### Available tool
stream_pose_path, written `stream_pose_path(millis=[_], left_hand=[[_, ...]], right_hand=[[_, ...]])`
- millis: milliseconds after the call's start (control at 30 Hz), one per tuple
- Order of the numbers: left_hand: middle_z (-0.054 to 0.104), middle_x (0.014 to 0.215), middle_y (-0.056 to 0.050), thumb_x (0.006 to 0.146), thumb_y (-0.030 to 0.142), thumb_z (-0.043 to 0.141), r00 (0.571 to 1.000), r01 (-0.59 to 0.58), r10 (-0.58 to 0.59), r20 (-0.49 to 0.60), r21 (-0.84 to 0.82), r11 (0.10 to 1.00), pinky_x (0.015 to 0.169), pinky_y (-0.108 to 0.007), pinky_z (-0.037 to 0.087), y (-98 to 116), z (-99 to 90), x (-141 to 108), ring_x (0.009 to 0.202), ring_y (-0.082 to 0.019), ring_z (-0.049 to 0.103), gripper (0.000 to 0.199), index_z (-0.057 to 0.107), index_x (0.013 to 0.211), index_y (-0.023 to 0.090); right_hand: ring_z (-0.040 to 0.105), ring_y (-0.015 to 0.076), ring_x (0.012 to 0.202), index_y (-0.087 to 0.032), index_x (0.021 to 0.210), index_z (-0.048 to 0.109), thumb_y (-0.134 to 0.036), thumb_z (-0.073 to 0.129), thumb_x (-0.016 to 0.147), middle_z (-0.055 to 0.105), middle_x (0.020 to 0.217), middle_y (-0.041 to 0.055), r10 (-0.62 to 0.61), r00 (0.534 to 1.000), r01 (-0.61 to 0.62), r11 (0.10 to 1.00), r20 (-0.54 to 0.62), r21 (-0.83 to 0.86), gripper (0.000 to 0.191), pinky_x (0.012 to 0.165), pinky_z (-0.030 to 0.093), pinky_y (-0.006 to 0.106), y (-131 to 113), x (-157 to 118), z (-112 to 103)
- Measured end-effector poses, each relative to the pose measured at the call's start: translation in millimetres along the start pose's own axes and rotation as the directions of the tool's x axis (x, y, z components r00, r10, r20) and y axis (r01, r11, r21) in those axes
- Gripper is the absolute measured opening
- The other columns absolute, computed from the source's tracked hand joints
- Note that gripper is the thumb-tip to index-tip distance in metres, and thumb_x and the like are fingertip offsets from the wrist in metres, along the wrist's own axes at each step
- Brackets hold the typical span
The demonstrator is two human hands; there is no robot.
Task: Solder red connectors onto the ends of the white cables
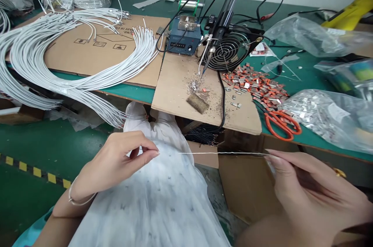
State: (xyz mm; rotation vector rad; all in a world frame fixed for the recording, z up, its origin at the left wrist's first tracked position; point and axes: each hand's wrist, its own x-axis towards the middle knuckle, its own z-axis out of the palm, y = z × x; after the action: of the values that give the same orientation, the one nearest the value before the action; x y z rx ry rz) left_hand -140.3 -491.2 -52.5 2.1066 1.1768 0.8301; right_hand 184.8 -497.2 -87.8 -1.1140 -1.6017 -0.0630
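Observation:
A thin whitish wire (227, 153) stretches almost level above my lap. My right hand (303, 188) pinches its right end between thumb and forefinger. At the left, thumb and forefinger of my left hand (125, 157) are pinched together in line with the wire; against the pale clothing the stretch just beside these fingertips is hard to see. Close by on the lap and table edge lies a bundle of white cables (96, 79). A soldering iron (220, 29) stands tip down in a holder over the cardboard (175, 83), beyond the wire.
Past the cardboard sit a blue soldering unit (183, 37), a solder spool (190, 4) and a round fan grille (229, 52). Small orange-and-metal connectors (259, 83) are heaped at right, near orange-handled scissors (281, 124) and plastic bags (320, 114). A brown sponge (197, 103) lies in front.

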Motion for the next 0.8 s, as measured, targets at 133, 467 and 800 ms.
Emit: stream_pose_path(millis=[133, 467, 800], left_hand=[[0.062, 0.061, 0.002, 0.092, 0.025, 0.057, 1.000, -0.008, 0.008, 0.001, -0.006, 1.000, 0.050, -0.019, 0.041, -0.5, 1.5, 1.8, 0.051, -0.007, 0.050, 0.018, 0.069, 0.080, 0.019], [0.042, 0.047, 0.005, 0.090, 0.055, 0.053, 0.996, 0.094, -0.078, 0.053, -0.595, 0.798, 0.036, -0.021, 0.030, 10.8, -0.7, 8.5, 0.038, -0.007, 0.034, 0.039, 0.053, 0.071, 0.021], [0.067, 0.099, 0.001, 0.093, 0.035, 0.055, 0.709, -0.528, -0.265, -0.653, -0.741, 0.415, 0.084, -0.022, 0.052, 38.6, -16.2, 59.8, 0.103, -0.012, 0.061, 0.019, 0.059, 0.079, 0.025]], right_hand=[[0.054, 0.0155, 0.046, -0.034, 0.101, 0.077, 0.004, 0.070, 0.072, 0.066, 0.063, -0.0003, 0.016, 1.000, -0.016, 1.000, 0.001, 0.013, 0.048, 0.042, 0.035, 0.030, 1.3, -2.7, -1.1], [0.064, 0.0165, 0.060, -0.024, 0.088, 0.073, -0.011, 0.064, 0.085, 0.070, 0.074, 0.0015, 0.177, 0.953, -0.207, 0.973, 0.245, 0.101, 0.017, 0.054, 0.050, 0.027, -9.4, -17.8, 30.0], [0.064, 0.0143, 0.072, -0.023, 0.080, 0.044, -0.060, 0.042, 0.098, 0.066, 0.078, 0.0029, -0.162, 0.601, -0.776, 0.116, 0.782, 0.620, 0.042, 0.067, 0.049, 0.028, -105.7, -16.6, 170.3]])
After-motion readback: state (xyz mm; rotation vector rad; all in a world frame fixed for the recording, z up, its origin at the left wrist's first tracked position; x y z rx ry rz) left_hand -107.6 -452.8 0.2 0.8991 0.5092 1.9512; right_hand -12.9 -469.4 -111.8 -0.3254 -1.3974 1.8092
